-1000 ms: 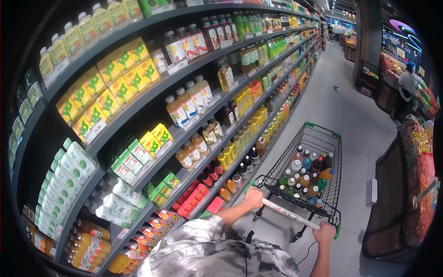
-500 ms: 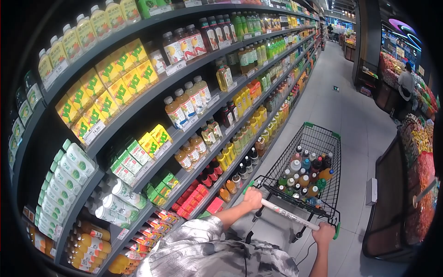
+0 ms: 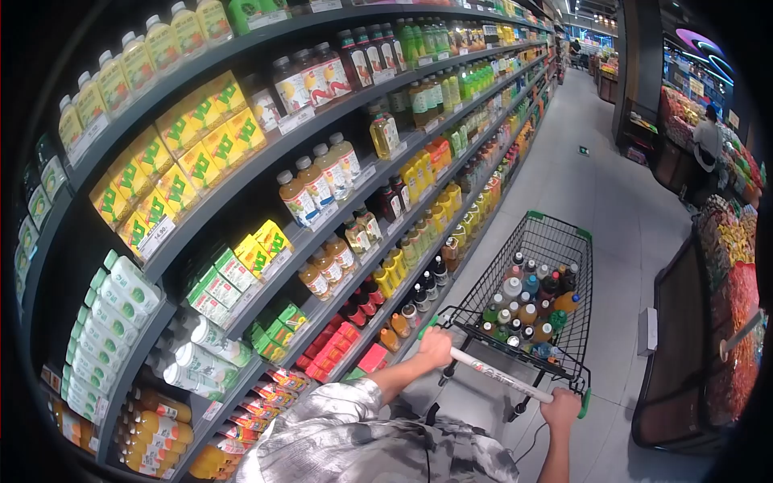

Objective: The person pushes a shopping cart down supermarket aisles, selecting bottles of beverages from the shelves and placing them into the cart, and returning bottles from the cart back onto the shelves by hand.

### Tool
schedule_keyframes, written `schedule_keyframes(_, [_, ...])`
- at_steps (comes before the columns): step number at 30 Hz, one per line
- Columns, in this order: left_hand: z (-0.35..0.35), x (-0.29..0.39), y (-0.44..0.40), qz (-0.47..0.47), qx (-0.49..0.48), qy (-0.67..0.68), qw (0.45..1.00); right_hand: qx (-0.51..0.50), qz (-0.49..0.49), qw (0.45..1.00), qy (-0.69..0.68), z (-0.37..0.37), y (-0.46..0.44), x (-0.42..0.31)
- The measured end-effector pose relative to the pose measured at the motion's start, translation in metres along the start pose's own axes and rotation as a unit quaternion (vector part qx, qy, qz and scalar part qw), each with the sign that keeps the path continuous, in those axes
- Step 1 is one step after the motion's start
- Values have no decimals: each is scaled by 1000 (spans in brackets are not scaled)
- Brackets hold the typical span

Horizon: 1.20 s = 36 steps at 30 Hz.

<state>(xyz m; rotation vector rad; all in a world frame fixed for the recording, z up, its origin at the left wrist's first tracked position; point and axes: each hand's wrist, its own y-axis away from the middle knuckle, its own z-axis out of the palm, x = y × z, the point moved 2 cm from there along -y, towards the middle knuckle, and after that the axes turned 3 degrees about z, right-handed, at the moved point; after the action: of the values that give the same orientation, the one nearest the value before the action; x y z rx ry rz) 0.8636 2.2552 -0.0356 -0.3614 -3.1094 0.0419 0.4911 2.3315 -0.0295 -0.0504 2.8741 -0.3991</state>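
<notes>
My left hand (image 3: 436, 347) is wrapped round the left end of the white push handle (image 3: 498, 373) of a shopping cart. At the handle's right end, my right hand (image 3: 563, 409) grips it too, beside a green end cap. The black wire shopping cart (image 3: 580, 322) has green corners and stands in front of me in the aisle. Inside its basket, several upright drink bottles (image 3: 527, 314) are packed together, with white, blue, red and green caps. An orange bottle (image 3: 568, 301) leans at the basket's right side.
Long drink shelves (image 3: 322, 137) run along my left, holding bottles, yellow boxes (image 3: 197, 161) and white bottles (image 3: 121, 294). On the right stand dark display bins (image 3: 672, 338) with packaged goods. A grey tiled aisle (image 3: 555, 169) stretches ahead. A person (image 3: 708, 137) is at the far right.
The shelf items have shifted slightly left and down in view. Both my hands remain on the cart handle, and the bottles stay in the basket.
</notes>
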Motion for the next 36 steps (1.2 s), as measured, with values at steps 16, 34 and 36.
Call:
schedule_keyframes(16, [-10, -12, -16, 9, -9, 18, 1000, -24, -18, 999, -14, 8, -15, -8])
schedule_keyframes(34, [-1, -81, -136, 17, -58, -1, 998, -74, 3, 997, 20, 39, -108, -51])
schedule_keyframes(36, [3, -88, -154, 20, -58, -1, 998, -68, -3, 997, 18, 45, -123, -51])
